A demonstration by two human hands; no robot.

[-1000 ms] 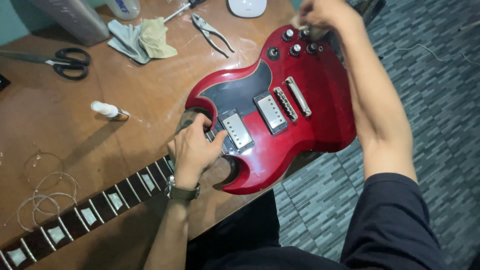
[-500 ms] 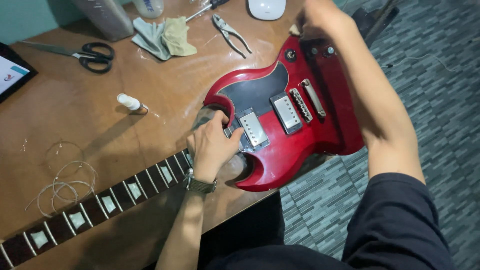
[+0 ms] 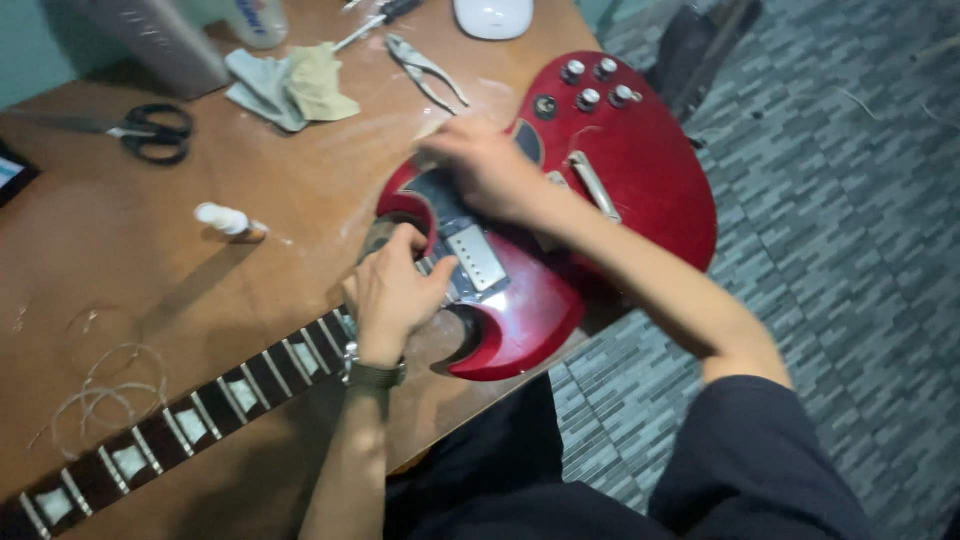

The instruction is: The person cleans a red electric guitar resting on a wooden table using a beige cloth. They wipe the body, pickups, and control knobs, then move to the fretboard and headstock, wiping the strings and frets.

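Glossy red guitar body (image 3: 640, 170), brown table (image 3: 120, 250), grey patterned floor (image 3: 850, 200)

A brown wooden table (image 3: 150, 250) carried a red guitar (image 3: 640, 170), whose body jutted past the table's edge above the grey patterned floor (image 3: 850, 250). Near the far side lay black scissors (image 3: 150, 130), a crumpled cloth (image 3: 290, 85) and pliers (image 3: 425, 68). A small white bottle (image 3: 225, 220) lay on its side (coiled wire (image 3: 100, 390) sat nearer).

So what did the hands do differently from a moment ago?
The right hand left the knobs at the guitar's far end and moved across the red guitar body to the black plate. The left hand stayed by the neck joint. Scissors and pliers stayed put.
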